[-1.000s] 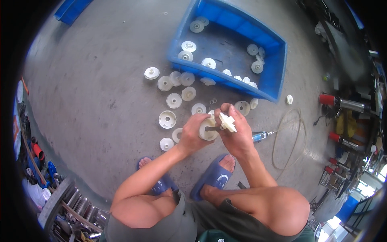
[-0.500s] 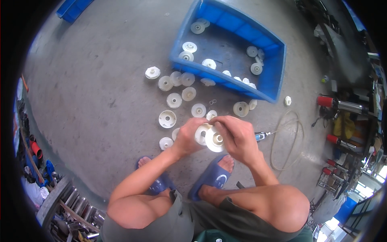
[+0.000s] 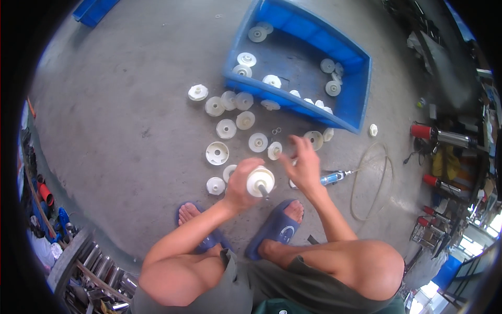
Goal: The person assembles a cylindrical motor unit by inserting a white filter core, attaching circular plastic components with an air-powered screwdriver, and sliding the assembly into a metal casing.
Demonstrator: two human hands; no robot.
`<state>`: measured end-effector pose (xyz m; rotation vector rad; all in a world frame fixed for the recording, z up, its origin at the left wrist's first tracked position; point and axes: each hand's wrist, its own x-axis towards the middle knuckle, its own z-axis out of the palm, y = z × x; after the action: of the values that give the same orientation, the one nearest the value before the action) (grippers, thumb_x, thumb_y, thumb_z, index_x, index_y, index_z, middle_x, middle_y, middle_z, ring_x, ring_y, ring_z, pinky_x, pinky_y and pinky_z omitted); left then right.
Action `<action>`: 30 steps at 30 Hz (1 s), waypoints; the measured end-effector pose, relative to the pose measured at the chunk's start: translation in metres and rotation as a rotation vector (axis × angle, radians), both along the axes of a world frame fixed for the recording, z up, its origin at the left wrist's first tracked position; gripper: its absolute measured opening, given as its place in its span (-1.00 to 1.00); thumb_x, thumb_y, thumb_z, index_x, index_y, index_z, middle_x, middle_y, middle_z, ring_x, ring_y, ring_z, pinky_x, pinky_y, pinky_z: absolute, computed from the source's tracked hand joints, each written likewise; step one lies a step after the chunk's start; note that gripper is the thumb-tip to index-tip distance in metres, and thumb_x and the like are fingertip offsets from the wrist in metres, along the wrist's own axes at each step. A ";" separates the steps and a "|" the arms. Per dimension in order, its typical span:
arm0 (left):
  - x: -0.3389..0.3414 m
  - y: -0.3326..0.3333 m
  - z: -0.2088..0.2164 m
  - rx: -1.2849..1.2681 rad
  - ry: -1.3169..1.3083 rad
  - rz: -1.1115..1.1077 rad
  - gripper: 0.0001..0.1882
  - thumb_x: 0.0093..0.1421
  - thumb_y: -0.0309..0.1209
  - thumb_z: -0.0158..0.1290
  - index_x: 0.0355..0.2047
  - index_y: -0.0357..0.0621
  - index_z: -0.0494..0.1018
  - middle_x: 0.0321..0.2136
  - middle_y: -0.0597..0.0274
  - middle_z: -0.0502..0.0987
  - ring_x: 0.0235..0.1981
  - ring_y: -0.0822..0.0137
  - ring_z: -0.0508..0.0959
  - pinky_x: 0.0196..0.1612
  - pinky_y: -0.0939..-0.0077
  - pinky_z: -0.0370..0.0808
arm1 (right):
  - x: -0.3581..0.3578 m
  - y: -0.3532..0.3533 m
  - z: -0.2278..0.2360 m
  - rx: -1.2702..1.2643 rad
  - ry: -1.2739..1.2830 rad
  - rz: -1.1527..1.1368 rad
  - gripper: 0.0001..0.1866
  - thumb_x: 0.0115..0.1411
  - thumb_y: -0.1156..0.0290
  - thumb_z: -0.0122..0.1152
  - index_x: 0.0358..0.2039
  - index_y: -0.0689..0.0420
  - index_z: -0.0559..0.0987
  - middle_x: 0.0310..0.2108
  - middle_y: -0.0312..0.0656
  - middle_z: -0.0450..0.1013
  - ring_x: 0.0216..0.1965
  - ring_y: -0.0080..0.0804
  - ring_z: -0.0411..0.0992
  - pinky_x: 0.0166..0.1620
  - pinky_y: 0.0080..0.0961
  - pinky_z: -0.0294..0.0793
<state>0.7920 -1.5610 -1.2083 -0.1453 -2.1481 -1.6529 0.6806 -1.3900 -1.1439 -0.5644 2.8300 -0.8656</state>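
My left hand is wrapped round a white plastic impeller-like part, round and hubbed. A dark metal shaft end sticks out of its middle toward me. My right hand is apart from it on the right, fingers spread and slightly bent, holding nothing that I can see. Close to its fingertips a small white hubbed disc lies on the floor. Partly behind the right wrist lies a blue hand-held air tool. Several more white discs and cups lie on the floor beyond my left hand.
A large blue plastic bin stands ahead, with several white discs inside. Two small rings lie on the floor before it. A thin hose loops at right. Racks with red-ended metal cylinders line the right side; metal parts fill the lower left.
Both hands were together on white discs. Now the right hand has let go and moved away, opening; the left has turned the part so its shaft end shows.
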 end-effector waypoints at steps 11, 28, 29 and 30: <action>-0.010 -0.022 0.014 0.016 0.014 -0.027 -0.30 0.08 -0.38 0.42 0.19 -0.22 0.35 0.08 -0.21 0.53 -0.04 -0.10 0.64 -0.03 0.18 0.62 | 0.013 0.021 -0.043 -0.642 -0.666 -0.291 -0.50 0.35 0.54 0.19 0.29 0.25 0.41 -0.14 -0.21 0.55 -0.30 -0.59 0.48 -0.26 -0.58 0.50; -0.004 -0.022 0.033 0.088 -0.169 -0.113 -0.60 0.06 -0.56 0.21 -0.03 -0.17 0.59 0.09 -0.20 0.51 0.06 -0.11 0.59 0.07 0.16 0.57 | 0.006 0.033 -0.046 -0.281 -0.368 -0.235 -0.64 0.28 0.38 0.40 0.05 0.23 0.63 -0.40 -0.12 0.61 -0.44 -0.39 0.59 -0.32 -0.41 0.56; -0.005 -0.023 0.034 0.059 -0.173 -0.114 -0.60 0.06 -0.56 0.21 -0.04 -0.18 0.61 0.09 -0.19 0.51 0.05 -0.11 0.59 0.07 0.17 0.57 | 0.002 0.046 -0.057 -0.182 -0.104 -0.160 -0.65 0.27 0.38 0.42 0.03 0.23 0.64 -0.36 -0.11 0.62 -0.42 -0.33 0.60 -0.32 -0.38 0.56; -0.006 -0.020 0.036 0.073 -0.186 -0.114 -0.59 0.04 -0.57 0.20 -0.04 -0.17 0.62 0.10 -0.17 0.52 0.06 -0.09 0.59 0.07 0.17 0.58 | -0.006 0.060 -0.062 -0.072 0.084 -0.210 -0.71 0.27 0.36 0.41 -0.05 0.23 0.66 -0.28 -0.04 0.63 -0.43 -0.22 0.60 -0.35 -0.33 0.56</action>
<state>0.7860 -1.5813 -1.1719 -0.0978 -2.2468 -1.8737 0.6745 -1.3304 -1.2063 -0.3218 2.9845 -1.0051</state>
